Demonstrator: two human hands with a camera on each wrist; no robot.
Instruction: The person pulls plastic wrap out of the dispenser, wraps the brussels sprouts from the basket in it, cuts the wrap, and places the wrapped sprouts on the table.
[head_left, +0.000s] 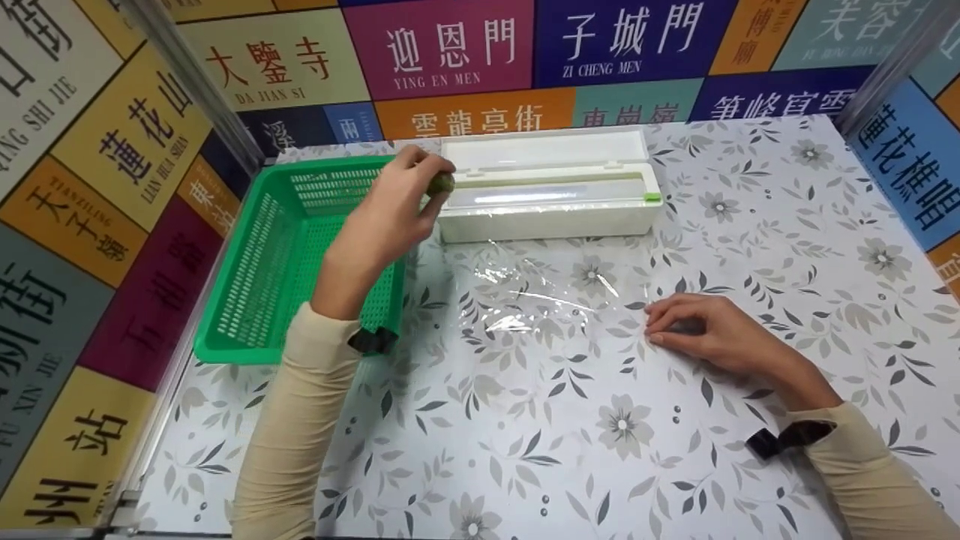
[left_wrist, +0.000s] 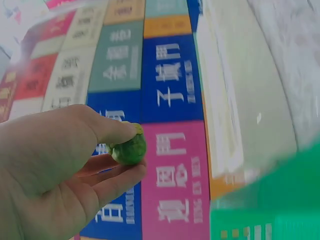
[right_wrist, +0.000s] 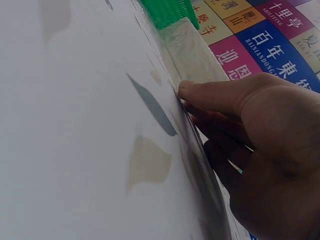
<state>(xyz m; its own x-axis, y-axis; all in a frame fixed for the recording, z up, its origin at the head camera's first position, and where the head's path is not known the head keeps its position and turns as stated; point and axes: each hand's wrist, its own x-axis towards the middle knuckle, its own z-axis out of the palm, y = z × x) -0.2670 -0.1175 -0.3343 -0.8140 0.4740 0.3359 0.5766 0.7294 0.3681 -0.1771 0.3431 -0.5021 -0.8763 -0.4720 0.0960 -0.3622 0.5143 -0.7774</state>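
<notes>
My left hand pinches a small round green Brussels sprout between thumb and fingertips. It is raised at the right rim of the green basket, near the left end of a white cling film box. The box's lid stands up, and a sheet of clear cling film runs from it over the table toward me. My right hand, low over the table, pinches the film's right edge between thumb and fingers. In the right wrist view the thumb lies against that edge.
The table has a white cloth with grey flowers and leaves. Panels with coloured lettered tiles stand behind it and on both sides. A small green slider sits at the box's right end.
</notes>
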